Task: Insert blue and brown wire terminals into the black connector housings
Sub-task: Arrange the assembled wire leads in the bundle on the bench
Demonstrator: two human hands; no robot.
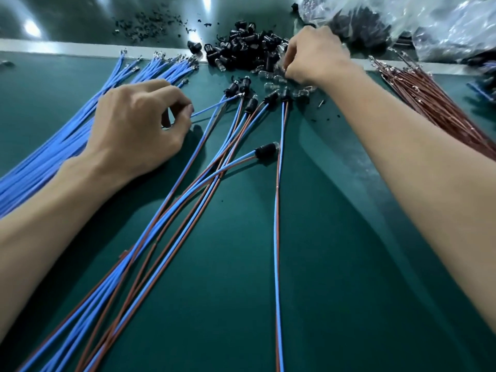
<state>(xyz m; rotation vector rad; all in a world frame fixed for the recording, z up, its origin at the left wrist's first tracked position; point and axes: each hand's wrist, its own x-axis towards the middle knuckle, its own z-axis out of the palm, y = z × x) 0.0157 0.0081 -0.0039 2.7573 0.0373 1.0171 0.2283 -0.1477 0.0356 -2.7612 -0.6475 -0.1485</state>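
Blue wire pinched in my left hand; right hand fishes among black housings, hold unclear; next, align terminal.

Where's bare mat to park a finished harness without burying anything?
Bare mat lies between the lone finished wire pair and the right forearm; a smaller patch sits upper left, beyond the blue wire bundle. Crowded: the housing pile under the right hand, and the fanned finished wires in the middle.
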